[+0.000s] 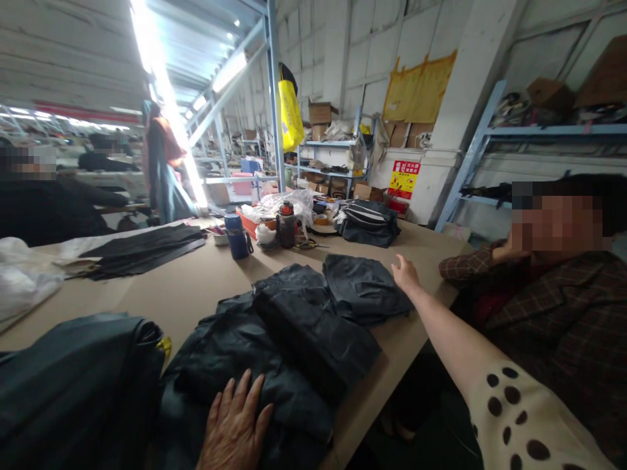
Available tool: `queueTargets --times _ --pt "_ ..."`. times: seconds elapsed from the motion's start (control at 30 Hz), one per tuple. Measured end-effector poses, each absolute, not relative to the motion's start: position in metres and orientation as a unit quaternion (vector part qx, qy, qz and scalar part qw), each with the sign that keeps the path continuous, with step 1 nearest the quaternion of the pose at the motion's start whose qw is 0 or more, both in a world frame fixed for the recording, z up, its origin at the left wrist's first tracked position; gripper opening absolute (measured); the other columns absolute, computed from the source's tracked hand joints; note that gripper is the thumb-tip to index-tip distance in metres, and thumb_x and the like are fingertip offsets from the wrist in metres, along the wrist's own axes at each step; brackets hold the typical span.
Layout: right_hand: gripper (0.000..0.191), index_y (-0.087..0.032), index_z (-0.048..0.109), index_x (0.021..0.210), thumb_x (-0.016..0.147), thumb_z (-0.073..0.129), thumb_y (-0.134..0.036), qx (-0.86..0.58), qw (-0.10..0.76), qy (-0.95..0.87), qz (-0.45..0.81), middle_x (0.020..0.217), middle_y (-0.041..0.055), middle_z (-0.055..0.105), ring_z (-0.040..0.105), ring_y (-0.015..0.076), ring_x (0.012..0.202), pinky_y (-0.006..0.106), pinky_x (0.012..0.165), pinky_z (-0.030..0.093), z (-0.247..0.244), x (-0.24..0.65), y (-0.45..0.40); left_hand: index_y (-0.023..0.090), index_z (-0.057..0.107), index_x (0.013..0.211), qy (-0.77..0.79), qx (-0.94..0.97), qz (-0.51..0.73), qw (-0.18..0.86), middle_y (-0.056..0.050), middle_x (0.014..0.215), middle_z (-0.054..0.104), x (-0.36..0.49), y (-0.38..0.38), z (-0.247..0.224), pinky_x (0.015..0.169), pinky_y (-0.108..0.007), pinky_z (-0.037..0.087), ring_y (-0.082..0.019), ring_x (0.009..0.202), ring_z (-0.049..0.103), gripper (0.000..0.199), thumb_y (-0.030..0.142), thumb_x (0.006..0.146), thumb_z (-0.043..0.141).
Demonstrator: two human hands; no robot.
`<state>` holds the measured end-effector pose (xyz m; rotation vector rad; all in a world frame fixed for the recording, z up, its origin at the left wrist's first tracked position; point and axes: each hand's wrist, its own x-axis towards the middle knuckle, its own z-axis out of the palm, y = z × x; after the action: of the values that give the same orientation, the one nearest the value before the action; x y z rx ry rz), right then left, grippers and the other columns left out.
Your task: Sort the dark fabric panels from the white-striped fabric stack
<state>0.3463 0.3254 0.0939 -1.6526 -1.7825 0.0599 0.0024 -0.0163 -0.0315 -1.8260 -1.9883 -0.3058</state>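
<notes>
My left hand (pixel 236 421) lies flat on a pile of dark, thin fabric (pixel 255 356), its fingers spread. A folded dark panel (pixel 316 336) rests across the top of that pile. On the right, my right arm in a spotted sleeve reaches out over the table edge. At its end my right hand (pixel 405 275) has its fingers partly stretched out, with nothing visible in them. Beside it is a smaller stack of dark fabric pieces (pixel 365 287); whether the fingertips touch it I cannot tell.
More dark fabric (pixel 78 378) is heaped on the left of the brown table (pixel 132 294). A blue flask (pixel 236 236), a dark bottle (pixel 286 225), scissors (pixel 309 244) and a dark bag (pixel 367 222) stand farther back. A person in a checked jacket (pixel 553 320) sits at the right edge.
</notes>
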Motion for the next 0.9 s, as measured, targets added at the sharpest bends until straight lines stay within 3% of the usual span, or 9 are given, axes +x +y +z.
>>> queueTargets --times 0.07,0.13,0.27,0.33,0.43,0.57,0.73,0.83,0.9 --pt "0.04 -0.012 0.046 0.13 0.092 0.045 -0.024 -0.629 0.306 -0.714 0.012 0.135 0.0148 0.044 0.042 0.0237 0.124 0.041 0.103 0.035 0.08 0.329 0.319 0.02 0.057 0.126 -0.726 -0.645 -0.114 0.209 -0.008 0.136 0.05 0.001 -0.015 -0.034 0.103 -0.05 0.034 -0.033 0.126 0.043 0.049 0.04 0.085 0.039" --pt "0.044 -0.018 0.044 0.135 0.092 0.042 -0.028 -0.61 0.256 -0.75 0.008 0.142 0.0101 0.038 0.035 0.0222 0.129 0.038 0.107 0.031 0.069 0.31 0.311 0.021 0.056 0.126 -0.731 -0.643 -0.114 0.198 -0.007 0.136 0.049 -0.001 -0.015 -0.036 0.103 -0.05 0.035 -0.033 0.127 0.042 0.049 0.04 0.085 0.039" --pt "0.049 -0.033 0.044 0.135 0.089 0.043 -0.051 -0.599 0.159 -0.785 0.013 0.148 0.0011 0.031 0.022 0.0288 0.136 0.052 0.109 0.018 0.042 0.29 0.299 0.023 0.056 0.127 -0.724 -0.66 -0.105 0.172 -0.007 0.138 0.047 -0.006 -0.015 -0.038 0.103 -0.051 0.036 -0.033 0.128 0.041 0.048 0.039 0.084 0.041" --pt "0.055 -0.031 0.045 0.134 0.086 0.045 -0.056 -0.62 0.119 -0.775 0.032 0.147 0.0047 0.033 0.022 0.0344 0.135 0.058 0.106 0.017 0.023 0.292 0.295 0.023 0.055 0.127 -0.725 -0.657 -0.109 0.177 -0.007 0.138 0.047 -0.006 -0.016 -0.038 0.102 -0.051 0.037 -0.033 0.128 0.041 0.048 0.04 0.085 0.04" --pt "0.057 -0.026 0.044 0.137 0.086 0.046 -0.052 -0.641 0.092 -0.76 0.056 0.146 0.0088 0.034 0.023 0.0362 0.135 0.057 0.106 0.016 -0.003 0.302 0.291 0.023 0.055 0.128 -0.724 -0.65 -0.119 0.197 -0.006 0.138 0.048 -0.002 -0.017 -0.035 0.102 -0.05 0.038 -0.031 0.129 0.04 0.046 0.039 0.087 0.041" --pt "0.054 -0.024 0.042 0.137 0.088 0.043 -0.047 -0.635 0.125 -0.76 0.069 0.146 0.0093 0.034 0.023 0.0338 0.136 0.057 0.108 0.014 -0.013 0.313 0.292 0.023 0.053 0.129 -0.726 -0.647 -0.119 0.198 -0.006 0.138 0.047 0.007 -0.019 -0.028 0.104 -0.05 0.036 -0.03 0.13 0.039 0.045 0.038 0.088 0.042" --pt "0.047 -0.01 0.049 0.127 0.091 0.028 -0.032 -0.574 0.229 -0.781 0.085 0.133 0.0189 0.046 0.042 0.0268 0.125 0.047 0.103 0.034 0.026 0.299 0.274 0.023 0.051 0.13 -0.744 -0.636 -0.127 0.163 -0.007 0.139 0.046 0.012 -0.022 -0.02 0.107 -0.05 0.032 -0.03 0.131 0.036 0.046 0.04 0.089 0.043" --pt "0.039 -0.016 0.056 0.117 0.091 0.035 -0.035 -0.471 0.285 -0.83 0.093 0.123 0.0122 0.054 0.048 0.021 0.117 0.036 0.103 0.038 0.063 0.271 0.222 0.023 0.051 0.131 -0.747 -0.635 -0.129 0.149 -0.007 0.141 0.045 0.011 -0.021 -0.021 0.108 -0.049 0.03 -0.03 0.132 0.035 0.047 0.041 0.089 0.042" --pt "0.032 -0.02 0.058 0.112 0.09 0.042 -0.036 -0.352 0.313 -0.876 0.106 0.117 0.0087 0.057 0.049 0.0208 0.113 0.036 0.101 0.039 0.083 0.249 0.171 0.022 0.052 0.13 -0.744 -0.64 -0.134 0.135 -0.007 0.14 0.045 0.01 -0.021 -0.023 0.108 -0.05 0.029 -0.031 0.132 0.035 0.047 0.04 0.088 0.041"
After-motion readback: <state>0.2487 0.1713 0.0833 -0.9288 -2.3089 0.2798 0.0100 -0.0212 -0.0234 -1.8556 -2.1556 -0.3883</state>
